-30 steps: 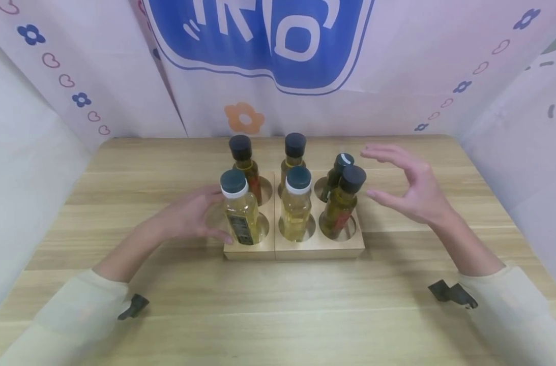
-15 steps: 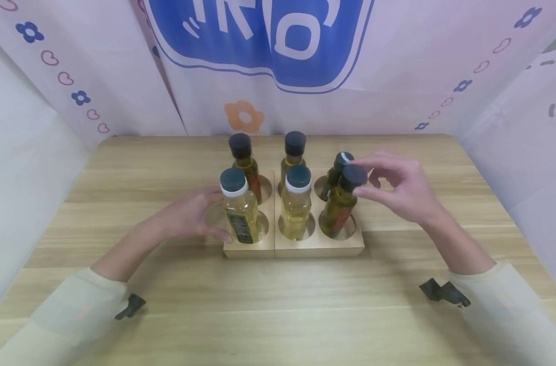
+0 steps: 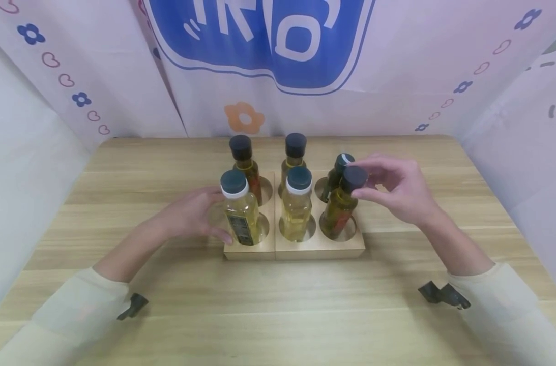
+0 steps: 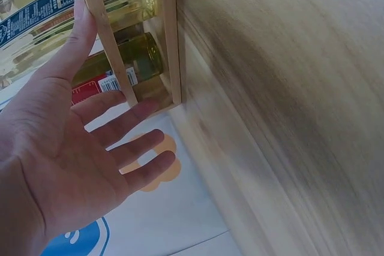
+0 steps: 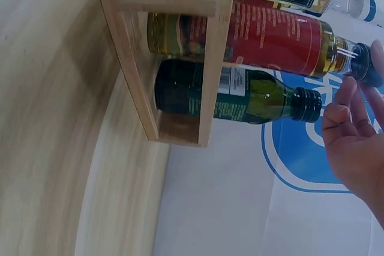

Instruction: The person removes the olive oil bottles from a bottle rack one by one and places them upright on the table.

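Observation:
A light wooden rack (image 3: 319, 253) holds several upright oil bottles in round holes. My right hand (image 3: 399, 193) pinches the black cap (image 3: 354, 178) of the front right bottle (image 3: 339, 211) between thumb and fingers. In the right wrist view that bottle has a red label (image 5: 273, 37), and a dark green bottle (image 5: 240, 94) stands beside it. At the rack's left end, my left hand (image 3: 191, 216) has its fingers spread around the corner, beside the green-capped bottle (image 3: 243, 216). Its thumb touches the rack's top edge in the left wrist view, where the palm (image 4: 78, 160) holds nothing.
The rack stands on a wood-grain table (image 3: 259, 315). Behind it hangs a white cloth (image 3: 378, 114) with a blue sign and an orange flower. Two dark-capped bottles stand in the back row, one at the left (image 3: 246, 170) and one in the middle (image 3: 295, 152).
My right hand has moved left from beside the rack to the front right bottle, and its fingers have come together on the black cap. The left hand and the bottles look unmoved.

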Available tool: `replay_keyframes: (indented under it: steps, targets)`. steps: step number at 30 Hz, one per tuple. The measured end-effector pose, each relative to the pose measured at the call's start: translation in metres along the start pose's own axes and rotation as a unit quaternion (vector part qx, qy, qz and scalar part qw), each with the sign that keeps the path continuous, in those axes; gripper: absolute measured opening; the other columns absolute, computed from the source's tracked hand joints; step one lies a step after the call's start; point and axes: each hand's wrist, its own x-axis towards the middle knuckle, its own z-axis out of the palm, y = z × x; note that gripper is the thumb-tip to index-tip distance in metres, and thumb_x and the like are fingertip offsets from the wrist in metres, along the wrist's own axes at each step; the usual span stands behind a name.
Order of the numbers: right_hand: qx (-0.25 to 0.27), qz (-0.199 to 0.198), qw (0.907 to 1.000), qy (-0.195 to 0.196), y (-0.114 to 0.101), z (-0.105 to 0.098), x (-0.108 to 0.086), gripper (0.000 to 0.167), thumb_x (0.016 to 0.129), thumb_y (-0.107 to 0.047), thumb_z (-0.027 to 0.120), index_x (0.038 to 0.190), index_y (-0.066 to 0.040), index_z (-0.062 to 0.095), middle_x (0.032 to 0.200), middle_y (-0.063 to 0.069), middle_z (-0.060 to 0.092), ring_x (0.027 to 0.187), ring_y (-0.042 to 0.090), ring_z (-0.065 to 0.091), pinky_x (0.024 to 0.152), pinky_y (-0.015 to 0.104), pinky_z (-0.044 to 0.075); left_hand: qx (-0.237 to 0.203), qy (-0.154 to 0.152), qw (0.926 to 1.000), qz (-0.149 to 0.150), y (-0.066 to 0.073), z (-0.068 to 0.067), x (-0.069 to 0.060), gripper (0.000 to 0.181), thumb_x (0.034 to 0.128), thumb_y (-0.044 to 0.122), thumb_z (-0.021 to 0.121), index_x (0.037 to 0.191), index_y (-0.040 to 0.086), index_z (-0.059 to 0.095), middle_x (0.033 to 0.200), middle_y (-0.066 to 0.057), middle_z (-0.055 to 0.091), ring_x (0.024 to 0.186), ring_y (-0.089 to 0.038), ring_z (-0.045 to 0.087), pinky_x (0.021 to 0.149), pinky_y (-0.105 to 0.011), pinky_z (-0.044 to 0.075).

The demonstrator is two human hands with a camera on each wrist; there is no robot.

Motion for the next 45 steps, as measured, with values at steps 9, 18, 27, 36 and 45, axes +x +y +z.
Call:
replay_keyframes:
  steps: [9,18,27,36,45]
  targets:
    - [0.04,-0.01,0.9991,0.008,-0.0008,0.0032,-0.0004,0.043,0.071,0.029,0.07,0.112,0.015,0.069,0.101,0.011,0.074,0.081,0.016,0.071,0.073,0.023,0.059,-0.016,-0.006,0.9998,-0.006,-0.0011,0.0017,-0.0015,0.102,0.0645,0.047,0.096,0.147,0.005,0.055,0.15,-0.02,0.054,0.137,-0.046,0.05,0.113,-0.065,0.037]
    - [0.049,-0.004,0.9987,0.015,0.0007,0.0036,-0.0007,0.043,0.07,0.03,0.069,0.11,0.014,0.07,0.099,0.01,0.074,0.079,0.015,0.07,0.072,0.022,0.058,-0.036,-0.005,0.9993,-0.003,-0.0015,0.0024,-0.0038,0.094,0.0691,0.051,0.093,0.145,0.01,0.057,0.14,-0.016,0.063,0.128,-0.04,0.059,0.107,-0.065,0.044]
    - [0.045,-0.01,0.9988,0.012,-0.0008,0.0053,0.0008,0.042,0.07,0.03,0.069,0.11,0.015,0.07,0.096,0.012,0.074,0.075,0.016,0.069,0.07,0.023,0.058,-0.022,-0.014,0.9995,-0.017,0.0007,0.0003,-0.0059,0.094,0.07,0.053,0.092,0.145,0.009,0.057,0.135,-0.017,0.065,0.124,-0.04,0.06,0.102,-0.064,0.048]
    - [0.031,-0.007,0.9994,0.013,-0.0048,0.0085,0.0026,0.041,0.071,0.029,0.07,0.11,0.017,0.069,0.094,0.011,0.072,0.073,0.015,0.067,0.068,0.022,0.057,-0.018,-0.011,0.9998,-0.008,0.0012,0.0003,-0.0055,0.094,0.0704,0.051,0.093,0.146,0.008,0.057,0.134,-0.016,0.066,0.121,-0.038,0.062,0.101,-0.062,0.049]
    - [0.021,-0.003,0.9996,0.02,-0.0065,0.009,0.0012,0.041,0.071,0.03,0.07,0.11,0.017,0.069,0.09,0.009,0.072,0.067,0.014,0.064,0.062,0.02,0.055,-0.012,-0.015,0.9997,-0.016,0.0023,0.0009,-0.0051,0.093,0.0704,0.05,0.093,0.145,0.008,0.057,0.13,-0.015,0.067,0.116,-0.036,0.063,0.096,-0.059,0.052]
